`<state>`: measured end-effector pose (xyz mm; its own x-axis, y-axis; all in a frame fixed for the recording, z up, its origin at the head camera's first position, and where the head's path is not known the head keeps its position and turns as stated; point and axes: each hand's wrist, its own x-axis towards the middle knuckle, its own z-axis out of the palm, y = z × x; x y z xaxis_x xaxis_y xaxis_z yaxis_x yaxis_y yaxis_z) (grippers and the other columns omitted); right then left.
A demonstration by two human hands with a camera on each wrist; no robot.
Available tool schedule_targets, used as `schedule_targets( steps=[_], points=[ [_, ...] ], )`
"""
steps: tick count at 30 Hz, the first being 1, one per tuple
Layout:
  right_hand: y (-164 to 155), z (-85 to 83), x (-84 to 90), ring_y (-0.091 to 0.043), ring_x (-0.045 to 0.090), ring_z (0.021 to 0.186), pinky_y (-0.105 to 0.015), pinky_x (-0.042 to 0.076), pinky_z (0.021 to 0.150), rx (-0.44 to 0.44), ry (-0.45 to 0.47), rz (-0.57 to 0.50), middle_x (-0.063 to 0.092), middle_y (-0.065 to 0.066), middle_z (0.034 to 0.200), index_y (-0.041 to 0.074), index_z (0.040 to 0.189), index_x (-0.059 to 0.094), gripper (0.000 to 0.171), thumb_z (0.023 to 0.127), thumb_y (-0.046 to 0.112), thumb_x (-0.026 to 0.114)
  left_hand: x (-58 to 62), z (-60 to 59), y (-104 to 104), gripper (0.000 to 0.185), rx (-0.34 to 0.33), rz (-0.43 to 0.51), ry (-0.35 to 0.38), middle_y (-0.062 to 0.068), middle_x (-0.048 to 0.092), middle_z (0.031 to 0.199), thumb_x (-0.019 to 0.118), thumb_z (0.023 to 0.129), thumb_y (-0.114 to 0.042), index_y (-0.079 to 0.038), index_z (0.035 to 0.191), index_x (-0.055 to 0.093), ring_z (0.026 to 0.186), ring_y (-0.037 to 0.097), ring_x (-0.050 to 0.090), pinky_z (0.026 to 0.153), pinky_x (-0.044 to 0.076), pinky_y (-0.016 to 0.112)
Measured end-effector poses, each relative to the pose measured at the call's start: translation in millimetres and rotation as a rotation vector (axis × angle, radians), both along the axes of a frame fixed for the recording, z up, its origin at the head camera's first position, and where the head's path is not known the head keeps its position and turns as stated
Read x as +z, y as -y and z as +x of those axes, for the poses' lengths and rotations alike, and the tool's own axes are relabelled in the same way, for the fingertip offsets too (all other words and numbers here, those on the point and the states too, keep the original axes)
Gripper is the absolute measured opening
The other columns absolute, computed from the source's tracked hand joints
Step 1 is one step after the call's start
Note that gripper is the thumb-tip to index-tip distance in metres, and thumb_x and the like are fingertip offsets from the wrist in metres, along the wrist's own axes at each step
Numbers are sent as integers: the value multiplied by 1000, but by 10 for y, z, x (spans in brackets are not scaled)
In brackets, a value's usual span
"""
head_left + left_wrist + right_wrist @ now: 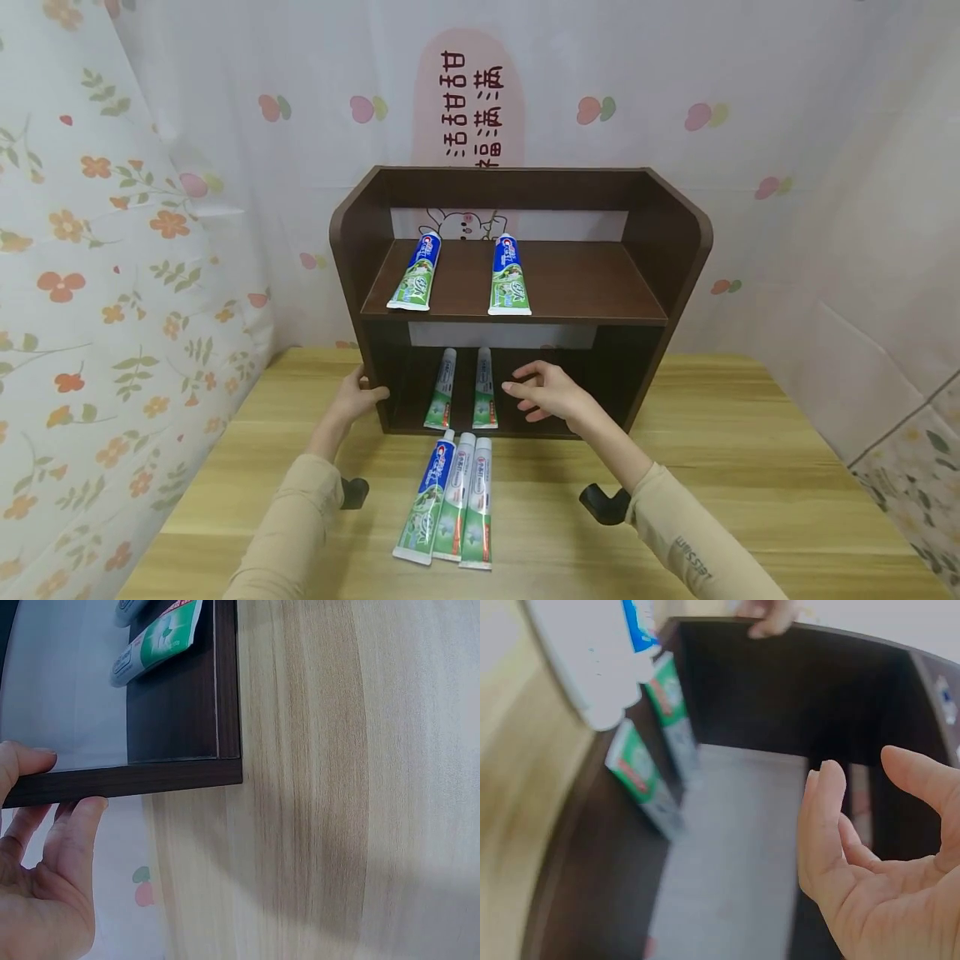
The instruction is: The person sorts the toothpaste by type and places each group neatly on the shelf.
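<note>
Three toothpaste tubes (447, 500) lie nearest me on the table (750, 467). My left hand (358, 398) pinches the shelf unit (678, 250) side panel; my right hand (546, 392) hovers, fingers loosely spread, beside two tubes (462, 389) on the lower shelf. I'd steady the unit first.

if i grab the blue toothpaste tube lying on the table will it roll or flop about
The blue toothpaste tube lies flat beside two others on the table, its crimped end wide and flat, so it probably won't roll. It looks full and plump, so likely fairly firm, bending slightly. The glossy skin may be somewhat slippery.
</note>
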<state>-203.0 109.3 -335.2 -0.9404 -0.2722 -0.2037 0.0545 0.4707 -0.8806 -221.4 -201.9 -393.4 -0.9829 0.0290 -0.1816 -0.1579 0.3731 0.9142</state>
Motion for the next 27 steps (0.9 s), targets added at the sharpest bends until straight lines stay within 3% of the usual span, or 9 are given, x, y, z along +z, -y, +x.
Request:
schedule_targets(
  steps=[9,18,27],
  points=[
    [140,61,-465,-32,61,86,-42,56,74,7,84,-20,59,-20,100,-10,126,38,56,86,21,61,-18,-19,8,70,18,-12,-7,31,39,131,50,88,-10,1,145,11,119,43,44,99,42,50],
    [320,186,-857,-23,62,74,-39,57,67,0,127,26,61,-15,88,-11,121,42,56,82,21,67,-13,-33,31,70,21,-19,-16,31,39,131,50,89,-10,2,145,11,118,43,45,97,43,50],
    [378,253,-1071,-21,63,77,-37,57,65,81,147,-60,65,-21,94,-18,123,40,57,81,13,66,-33,-45,21,70,16,-21,-19,33,37,133,50,88,-9,4,144,11,118,44,45,96,44,48]
  ],
)
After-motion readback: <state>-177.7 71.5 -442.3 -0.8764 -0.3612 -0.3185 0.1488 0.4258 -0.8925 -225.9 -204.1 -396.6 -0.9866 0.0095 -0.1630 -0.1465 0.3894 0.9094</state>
